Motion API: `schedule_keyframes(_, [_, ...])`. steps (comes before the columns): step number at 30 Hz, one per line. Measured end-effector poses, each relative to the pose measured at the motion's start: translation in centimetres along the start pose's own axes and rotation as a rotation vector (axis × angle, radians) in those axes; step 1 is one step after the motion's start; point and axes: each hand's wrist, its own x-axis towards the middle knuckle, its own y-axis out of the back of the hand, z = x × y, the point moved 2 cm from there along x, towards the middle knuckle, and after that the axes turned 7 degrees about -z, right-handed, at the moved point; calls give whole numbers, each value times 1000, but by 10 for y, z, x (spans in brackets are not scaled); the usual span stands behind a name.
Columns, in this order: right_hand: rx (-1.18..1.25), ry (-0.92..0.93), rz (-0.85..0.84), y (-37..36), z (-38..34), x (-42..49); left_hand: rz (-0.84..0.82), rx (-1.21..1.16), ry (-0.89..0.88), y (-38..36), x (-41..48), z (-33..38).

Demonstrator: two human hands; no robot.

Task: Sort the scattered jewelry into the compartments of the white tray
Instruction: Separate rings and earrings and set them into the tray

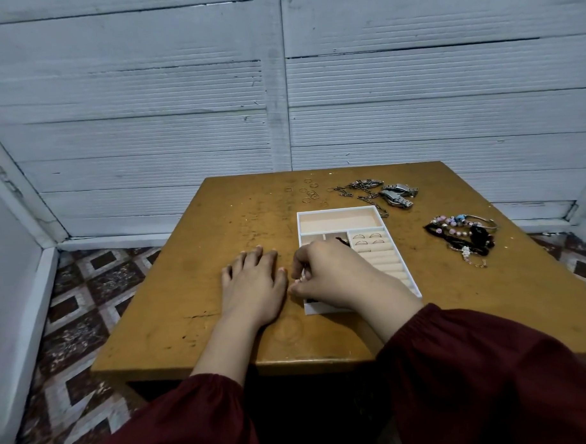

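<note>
- The left hand lies flat, fingers straight, on the brown wooden table beside the white compartmented tray.
- The right hand curls over the tray's left compartments; whether it holds anything cannot be told.
- Thin gold rings lie at the far edge and beaded bracelets at the right edge, nearer the right hand.

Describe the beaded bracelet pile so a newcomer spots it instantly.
On the brown wooden table, look right of the white compartment tray. The pink, blue and black beaded bracelet pile lies there, the only colourful jewelry, unlike the silver metal watches beyond.
</note>
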Motion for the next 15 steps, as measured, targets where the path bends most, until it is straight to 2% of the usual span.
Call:
schedule_keyframes(8, [339,-105,15,13,16,-9,19,5,-5,-2,1,0])
schedule_keyframes(15, [245,-143,12,18,35,-14,29,5,-13,-1,1,-1])
